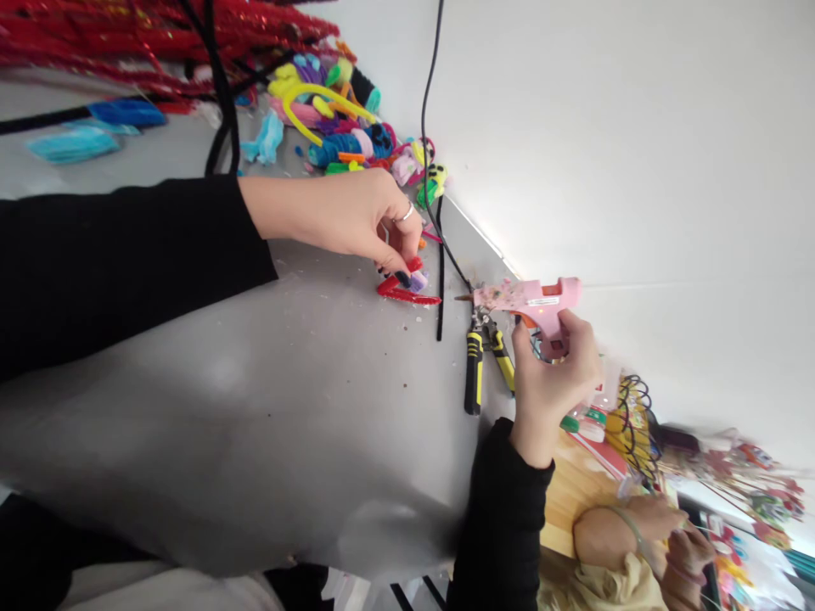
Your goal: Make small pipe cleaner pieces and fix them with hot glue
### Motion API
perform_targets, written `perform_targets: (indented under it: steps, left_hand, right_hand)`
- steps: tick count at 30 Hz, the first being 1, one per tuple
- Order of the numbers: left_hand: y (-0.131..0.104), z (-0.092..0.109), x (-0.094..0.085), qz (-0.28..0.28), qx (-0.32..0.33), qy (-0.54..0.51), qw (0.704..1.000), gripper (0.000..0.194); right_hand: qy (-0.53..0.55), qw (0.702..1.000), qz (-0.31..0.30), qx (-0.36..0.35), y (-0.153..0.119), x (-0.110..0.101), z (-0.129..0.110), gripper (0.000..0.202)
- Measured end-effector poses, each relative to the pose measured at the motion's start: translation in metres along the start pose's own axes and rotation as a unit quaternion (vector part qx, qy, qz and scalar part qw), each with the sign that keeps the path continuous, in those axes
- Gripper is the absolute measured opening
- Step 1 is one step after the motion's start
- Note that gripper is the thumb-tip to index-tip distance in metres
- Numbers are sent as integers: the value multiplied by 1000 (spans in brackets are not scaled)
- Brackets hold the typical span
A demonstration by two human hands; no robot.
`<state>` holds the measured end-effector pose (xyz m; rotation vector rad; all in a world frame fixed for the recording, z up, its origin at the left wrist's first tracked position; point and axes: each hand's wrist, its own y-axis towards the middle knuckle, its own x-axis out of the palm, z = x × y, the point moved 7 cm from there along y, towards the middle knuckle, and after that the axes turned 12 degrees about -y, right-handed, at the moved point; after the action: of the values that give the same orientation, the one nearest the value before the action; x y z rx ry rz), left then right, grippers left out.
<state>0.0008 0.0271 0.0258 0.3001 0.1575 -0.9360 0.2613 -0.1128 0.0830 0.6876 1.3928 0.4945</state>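
Observation:
My left hand [388, 225], with a ring on one finger, pinches a small red fuzzy piece [407, 294] just above the grey table [306, 407]. The piece is bent, and a small lilac bit [418, 281] sits beside the fingertips. On the right, my right hand [557, 365] is wrapped round the grip of a pink glue gun [522, 294]. The gun's nozzle points left, towards the red piece, without touching it. Pliers with black and yellow handles [474, 369] lie just below the nozzle. A black fuzzy stem [441, 288] lies between the hands.
Colourful fuzzy pieces [350, 140] and red glittery stems [159, 38] lie at the upper left. A dark cable [425, 110] runs down to the tabletop near the nozzle. At the lower right, another person's hands [668, 526] are near a wooden surface [566, 492].

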Motion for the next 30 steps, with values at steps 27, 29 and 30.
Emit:
perform_targets:
  steps: [27,29,30]
  left_hand:
    - [-4,16,7,25,27,-102,994,19]
    - [-4,17,8,20,24,-102,994,18]
    - [-4,17,9,18,24,-104,994,17]
  right_hand:
    - [420,814,-393,-87,-7,56,-76,48]
    - [412,809,-404,-113,-11,52,-85,51]
    - [403,813,-401,-123,-11,49,-88,49]
